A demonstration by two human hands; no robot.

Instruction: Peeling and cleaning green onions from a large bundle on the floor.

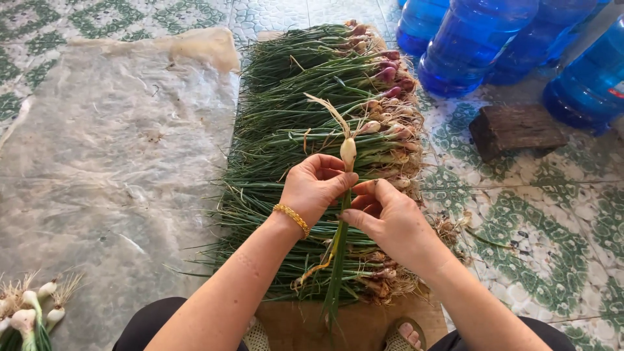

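Single spring onion [348, 153] held bulb-up, both hands pinching stalk: left hand [316, 186] just under bulb, right hand [385, 218] lower, w/ onion pile [312, 130] beneath for easy reach.

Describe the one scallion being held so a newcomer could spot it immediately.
Find the long heap of scallions on the floor. Above its near half, the left hand and right hand share a grip on one scallion: the only one lifted, pale bulb and dry roots pointing away.
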